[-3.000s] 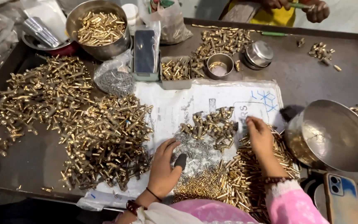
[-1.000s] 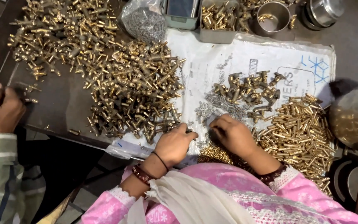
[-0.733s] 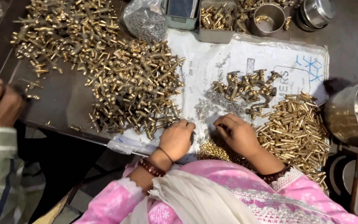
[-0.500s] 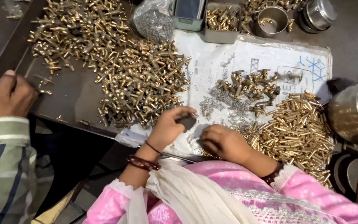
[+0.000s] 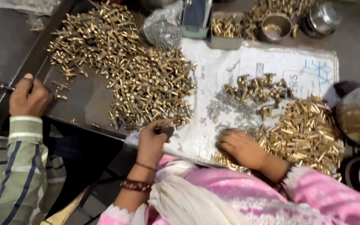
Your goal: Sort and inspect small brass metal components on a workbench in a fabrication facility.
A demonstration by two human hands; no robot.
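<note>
The left hand is pinching a small dark tool while the right hand, fingers curled, is gathering brass fittings; steadiness seems key.

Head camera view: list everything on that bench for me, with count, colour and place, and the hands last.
Large heap of brass fittings: many, gold, left on the dark metal tray.
White printed paper sheet: one, centre, under the smaller piles.
Small cluster of brass tee fittings: several, gold, mid-sheet.
Pile of brass tubes: many, gold, right of sheet.
Tiny grey metal springs: a scatter, centre of sheet.
Clear plastic bag of grey parts: one, top centre.
Small steel bowls: two, top right.
Big steel pot: one, right edge.
Co-worker's hand in striped sleeve: one, far left, on a tool.
Left hand: pinching a small dark part.
Right hand: resting on brass pieces at the sheet's near edge.
</note>
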